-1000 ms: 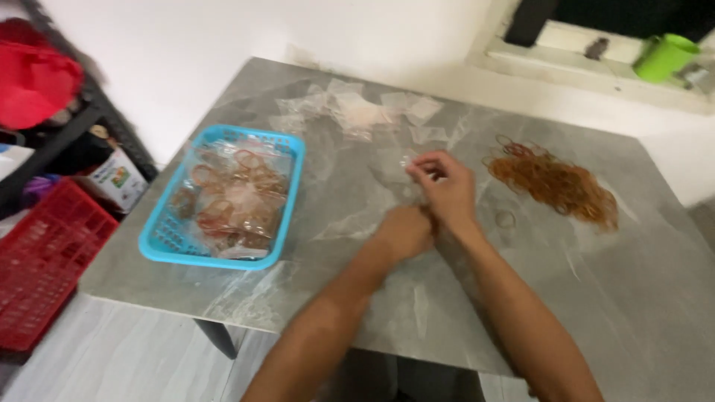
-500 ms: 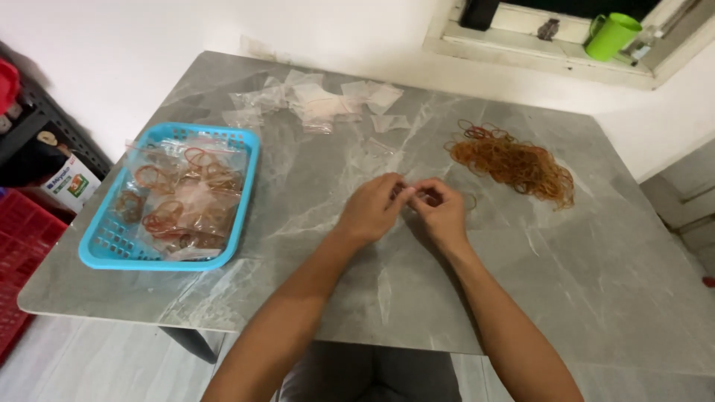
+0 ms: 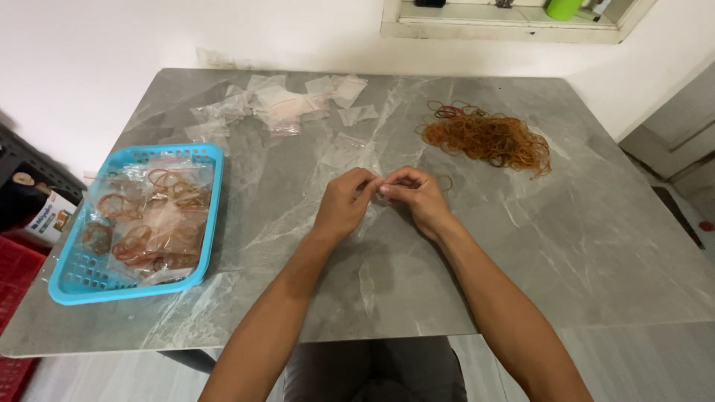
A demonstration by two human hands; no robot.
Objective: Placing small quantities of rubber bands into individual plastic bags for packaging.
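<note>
Both hands meet over the middle of the grey table point(image 3: 581, 246), fingertips pressed together. The left hand point(image 3: 344, 207) and the right hand point(image 3: 417, 197) pinch something small and clear between thumbs and forefingers. It looks like one of the little plastic bags, though the fingers hide most of it and what exactly is gripped cannot be told. A single rubber band point(image 3: 445, 182) lies on the tabletop just beside the right hand's knuckles.

Toward the far edge, right of centre, sits the loose pile of rubber bands point(image 3: 488, 139), tangled and orange-brown. Along the far edge to the left lies a scatter of empty clear bags point(image 3: 287, 103), with one more bag point(image 3: 346, 151) nearer the hands. By the left edge stands the blue basket point(image 3: 214, 208), holding bags already filled with bands.

To handle such a thin bag well, the pinch should be light and right at the mouth, thumbs sliding against forefingers to part the two layers. Squeezing hard would only press the film flat. Keeping the hands low over the table helps too.
</note>
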